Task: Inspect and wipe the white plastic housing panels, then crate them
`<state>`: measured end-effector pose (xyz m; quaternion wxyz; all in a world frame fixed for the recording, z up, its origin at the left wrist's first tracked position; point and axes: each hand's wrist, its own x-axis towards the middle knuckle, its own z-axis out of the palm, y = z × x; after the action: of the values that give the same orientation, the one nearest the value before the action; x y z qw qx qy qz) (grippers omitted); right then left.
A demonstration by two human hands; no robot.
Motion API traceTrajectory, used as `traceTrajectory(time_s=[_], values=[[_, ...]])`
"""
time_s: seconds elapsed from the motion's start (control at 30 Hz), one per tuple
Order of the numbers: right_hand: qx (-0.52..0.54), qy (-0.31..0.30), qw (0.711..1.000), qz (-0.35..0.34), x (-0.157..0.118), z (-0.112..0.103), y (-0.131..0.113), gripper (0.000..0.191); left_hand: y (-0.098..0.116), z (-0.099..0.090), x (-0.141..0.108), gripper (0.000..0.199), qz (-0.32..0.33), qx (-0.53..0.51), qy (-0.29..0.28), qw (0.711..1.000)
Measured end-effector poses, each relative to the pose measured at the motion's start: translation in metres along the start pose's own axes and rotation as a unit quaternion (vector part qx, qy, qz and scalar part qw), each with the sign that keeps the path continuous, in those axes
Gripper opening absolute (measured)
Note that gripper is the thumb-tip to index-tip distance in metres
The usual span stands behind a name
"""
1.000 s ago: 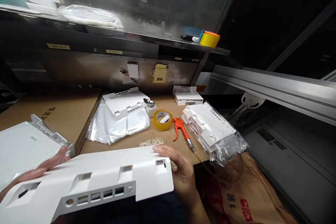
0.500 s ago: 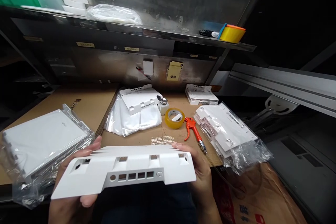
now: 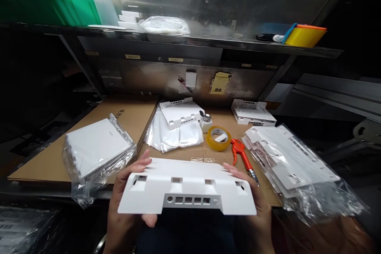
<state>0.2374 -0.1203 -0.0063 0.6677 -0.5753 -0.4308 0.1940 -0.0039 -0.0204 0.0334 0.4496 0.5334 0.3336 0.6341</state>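
Note:
A white plastic housing (image 3: 190, 184) is held up in front of me, its edge with a round hole and several square openings facing me. My left hand (image 3: 125, 198) grips its left end, with fingers above and a fingertip showing below. Around the right end my right hand (image 3: 257, 202) is closed, the thumb side on the top face. Beyond it lie a roll of yellow tape (image 3: 218, 139) and an orange air gun (image 3: 241, 154). White housings in clear bags lie to the left (image 3: 97, 147) and right (image 3: 293, 158).
Another white housing (image 3: 181, 112) rests on clear bags (image 3: 174, 137) beside a small white bottle (image 3: 206, 123). More white parts (image 3: 253, 112) sit at the back right. Cardboard (image 3: 74, 147) covers the left side. Overhead, a metal shelf (image 3: 208, 41) carries a green bin (image 3: 74, 8) and yellow container (image 3: 306, 36).
The view has turned left, so the bench things appear farther right. The housing is now more level, still in both hands.

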Motion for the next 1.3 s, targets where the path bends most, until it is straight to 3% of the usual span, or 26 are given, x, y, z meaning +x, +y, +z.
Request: traceTrajectory(time_s=[0.17, 0.27, 0.37, 0.43, 0.5, 0.53, 0.6, 0.7, 0.77, 0.8, 1.03, 1.3], values=[[0.003, 0.014, 1.0, 0.017, -0.004, 0.0, 0.0, 0.033, -0.008, -0.002, -0.001, 0.077, 0.018, -0.001, -0.009, 1.0], [-0.004, 0.027, 0.998, -0.06, -0.003, -0.005, 0.006, 0.031, -0.011, -0.001, -0.002, 0.088, -0.012, -0.055, -0.004, 0.998], [-0.047, 0.028, 0.972, -0.23, 0.001, -0.013, 0.011, 0.026, -0.011, -0.006, -0.002, 0.087, -0.164, -0.191, -0.039, 0.967], [-0.098, 0.018, 0.942, -0.322, 0.003, -0.02, 0.012, 0.025, -0.01, -0.014, 0.0, 0.068, -0.282, -0.267, -0.093, 0.917], [-0.13, 0.001, 0.924, -0.361, 0.004, -0.025, 0.011, 0.026, -0.009, -0.022, 0.001, 0.041, -0.364, -0.309, -0.128, 0.869], [-0.13, -0.003, 0.925, -0.358, 0.004, -0.027, 0.012, 0.026, -0.007, -0.025, 0.002, 0.032, -0.388, -0.307, -0.125, 0.86], [-0.1, -0.005, 0.948, -0.302, 0.002, -0.03, 0.015, 0.033, -0.003, -0.026, 0.001, 0.039, -0.413, -0.286, -0.081, 0.861], [-0.047, 0.024, 0.996, -0.077, -0.005, -0.035, 0.024, 0.061, 0.006, -0.018, -0.001, 0.067, -0.417, -0.256, -0.014, 0.872], [-0.032, 0.023, 0.998, 0.048, -0.013, -0.04, 0.032, 0.053, 0.01, -0.011, -0.003, 0.075, -0.418, -0.258, -0.013, 0.871], [-0.028, 0.017, 0.996, 0.079, -0.017, -0.043, 0.034, 0.049, 0.011, -0.009, -0.003, 0.077, -0.418, -0.26, -0.016, 0.87], [-0.009, -0.003, 0.996, 0.084, -0.029, -0.044, 0.027, 0.046, 0.006, -0.011, -0.005, 0.072, -0.419, -0.236, 0.038, 0.876], [0.034, -0.029, 0.997, 0.068, -0.028, -0.038, 0.011, 0.046, -0.004, -0.026, -0.006, 0.07, -0.421, -0.251, -0.013, 0.872]])
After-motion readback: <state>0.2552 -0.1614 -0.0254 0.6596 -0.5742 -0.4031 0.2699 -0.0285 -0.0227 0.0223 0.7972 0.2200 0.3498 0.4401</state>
